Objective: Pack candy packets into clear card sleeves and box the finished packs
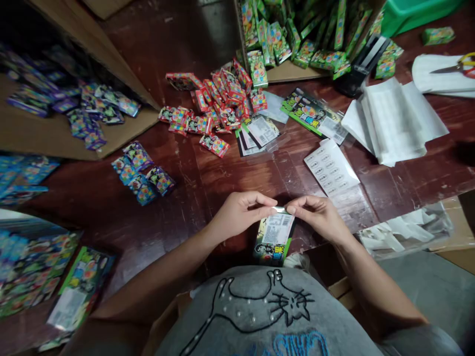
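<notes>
Between both hands, close to the table's front edge, is a flat printed packet [273, 236] in black, green and yellow with a white label. My left hand [247, 210] pinches its upper left corner between thumb and fingers. At the upper right corner, my right hand [310, 213] has the same kind of pinch. The packet's top edge shows as a narrow pale strip between the fingertips. Right of my hands lies a sheet of oval stickers [331, 168].
Small red boxes [218, 99] are heaped ahead, with blue and purple boxes [143, 173] to the left. Open cartons of purple boxes [92, 109] and green boxes [274, 42] stand behind. White papers [395, 121], scissors [458, 66] and a black tool [361, 64] lie at right.
</notes>
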Demonstrator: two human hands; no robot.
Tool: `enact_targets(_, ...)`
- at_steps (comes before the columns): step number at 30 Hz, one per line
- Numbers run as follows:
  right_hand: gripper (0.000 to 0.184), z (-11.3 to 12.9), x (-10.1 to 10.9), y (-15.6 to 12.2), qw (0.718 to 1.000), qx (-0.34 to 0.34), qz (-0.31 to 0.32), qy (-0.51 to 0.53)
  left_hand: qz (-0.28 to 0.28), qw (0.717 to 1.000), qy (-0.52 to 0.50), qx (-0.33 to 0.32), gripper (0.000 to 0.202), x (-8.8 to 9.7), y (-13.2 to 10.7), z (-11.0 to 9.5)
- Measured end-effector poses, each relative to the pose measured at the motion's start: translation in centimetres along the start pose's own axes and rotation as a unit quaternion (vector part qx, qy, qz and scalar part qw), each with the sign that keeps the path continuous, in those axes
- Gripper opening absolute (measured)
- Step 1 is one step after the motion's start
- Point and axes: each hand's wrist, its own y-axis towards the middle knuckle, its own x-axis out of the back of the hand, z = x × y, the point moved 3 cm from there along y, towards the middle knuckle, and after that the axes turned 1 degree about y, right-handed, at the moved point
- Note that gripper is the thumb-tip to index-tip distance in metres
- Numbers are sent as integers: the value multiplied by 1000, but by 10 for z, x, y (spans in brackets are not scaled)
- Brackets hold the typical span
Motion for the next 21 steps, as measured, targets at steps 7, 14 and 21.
enact_targets(7, 23, 9, 37, -17, 963, 169, -20, -209, 42, 998, 52, -1, 12, -8, 8, 6)
enact_targets(14, 66, -17, 135, 12, 852, 104, -346, -379, 38, 899, 417, -126, 13, 1, 19, 9)
enact_targets(21, 32, 17, 105, 19, 969, 146, -120, -159, -49, 876, 393, -275, 80, -12, 78, -48)
